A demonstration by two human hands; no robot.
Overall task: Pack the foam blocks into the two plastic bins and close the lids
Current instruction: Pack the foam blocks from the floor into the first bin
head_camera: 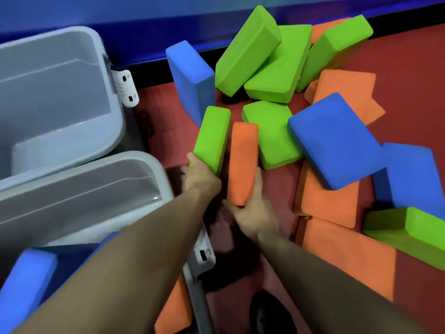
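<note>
My left hand (199,174) grips the near end of a green foam block (213,136). Beside it, my right hand (252,210) holds the near end of an orange foam block (243,162). Both blocks stand side by side on the red floor, just right of the bins. A pile of green, blue and orange blocks spreads to the right, among them a big blue block (334,141). The near grey bin (183,273) under my left arm holds a blue block (24,285) and an orange block (175,307); its raised lid (84,189) is open. Another open grey lid (57,92) lies behind it.
A blue padded wall (144,22) runs along the back behind the pile. White latches (126,88) stick out from the lids toward the blocks. A dark rounded object (267,314) lies on the red floor at the bottom between my arms.
</note>
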